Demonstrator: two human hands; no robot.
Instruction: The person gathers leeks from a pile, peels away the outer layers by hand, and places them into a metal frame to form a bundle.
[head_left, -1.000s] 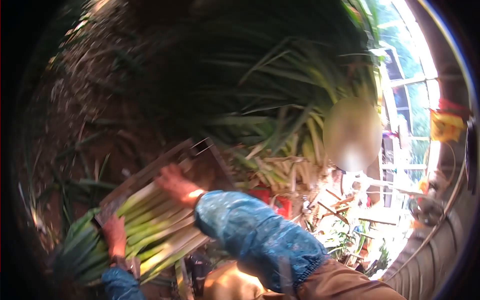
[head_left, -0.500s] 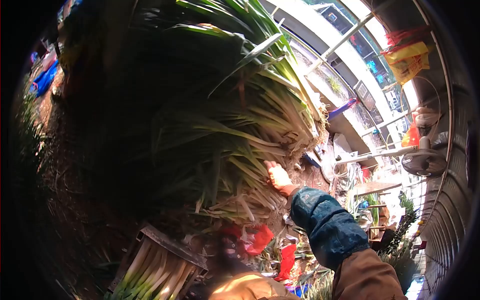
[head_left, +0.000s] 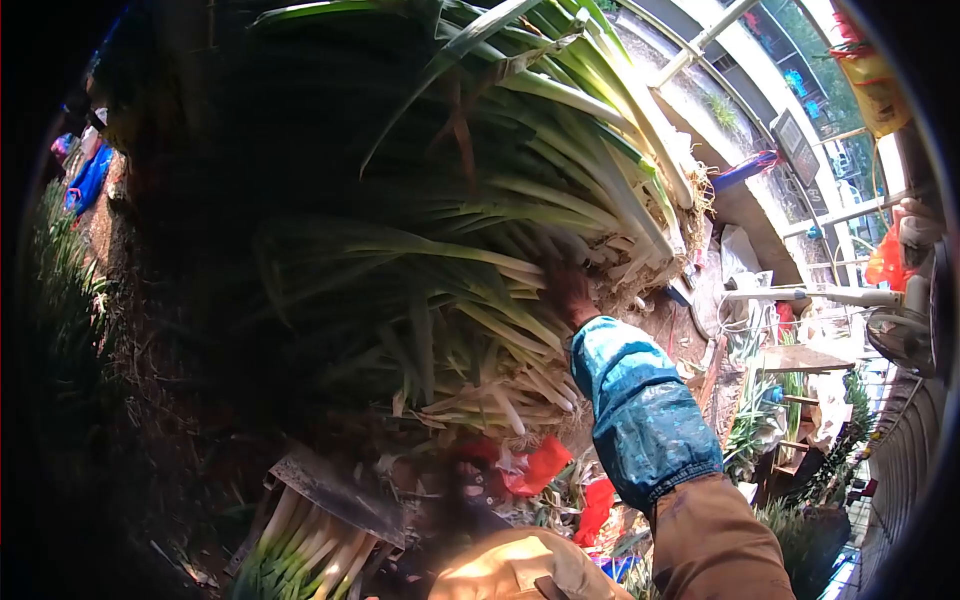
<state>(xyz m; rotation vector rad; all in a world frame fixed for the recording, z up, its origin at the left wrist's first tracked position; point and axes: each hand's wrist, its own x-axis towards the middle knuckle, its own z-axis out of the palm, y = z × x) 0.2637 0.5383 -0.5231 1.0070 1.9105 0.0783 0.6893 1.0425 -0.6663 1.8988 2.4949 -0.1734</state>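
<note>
A big heap of leeks [head_left: 590,190] fills the middle, green leaves toward the left in deep shade and pale roots toward the right. My right hand [head_left: 570,292] reaches in among the white stems from the lower right, below a teal sleeve cover [head_left: 645,410]. Shade and stems hide its fingers, so whether they grip a leek cannot be made out. Below the hand, shorter leeks [head_left: 510,395] lie loose with their roots to the right. My left hand is out of the picture.
At the lower left, trimmed leeks [head_left: 310,550] lie in a frame with a metal plate [head_left: 335,490]. Red plastic [head_left: 540,465] and scraps litter the ground near my leg [head_left: 520,570]. A fan [head_left: 905,325] stands at the right, by a metal railing [head_left: 700,45].
My right hand has moved from resting on the stems with fingers outstretched to deeper among them, into shade. The view has shifted, so the heap appears closer.
</note>
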